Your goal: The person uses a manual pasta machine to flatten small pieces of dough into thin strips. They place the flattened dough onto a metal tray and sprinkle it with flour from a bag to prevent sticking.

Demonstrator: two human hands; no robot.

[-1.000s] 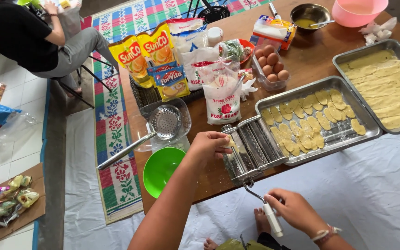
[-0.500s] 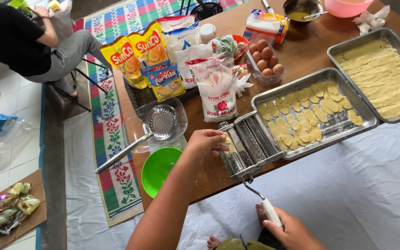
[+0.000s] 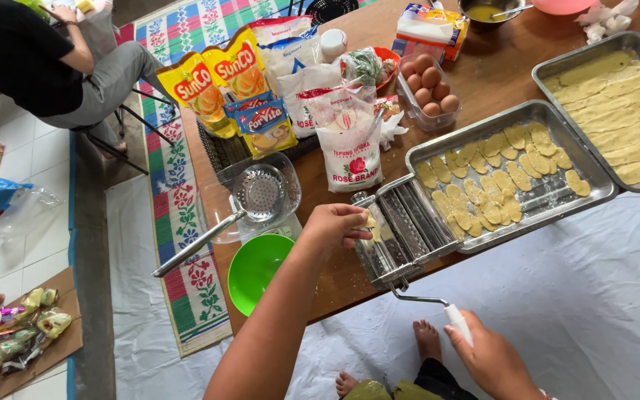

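Item 1, lower right of frame: right hand point(image 3: 494, 361) is closing around the white grip of the crank handle point(image 3: 430, 303), fingers curled over it; the thin metal arm is running up and left to the machine's side.

Item 2, lower centre: left hand point(image 3: 337, 225) is resting at the near left end of the pasta roller point(image 3: 398, 230), fingertips pinched together on a small pale piece of dough point(image 3: 369, 220) at the rollers.

Item 3, centre: the pasta roller is sitting at the near edge of the wooden table point(image 3: 498, 78), its long axis slanting from lower left to upper right, its far side touching the nearer metal tray point(image 3: 594, 174). Judged heavy, rigid and smooth metal; best steadied by the body and driven by the white grip. The dough is looking soft, thin and easily torn; best held lightly by its edge.

Item 4, left of the roller: green bowl point(image 3: 257, 270), and a perforated skimmer point(image 3: 257, 194) lying in a clear bowl.

Item 5, middle distance: the nearer tray is holding small oval dough pieces; a second tray point(image 3: 557, 63) at upper right is holding long strips.

Item 6, farther: flour bag point(image 3: 346, 137), yellow oil pouches point(image 3: 216, 81), tub of eggs point(image 3: 427, 85).

Item 7, upper left: a seated person point(image 3: 31, 59).
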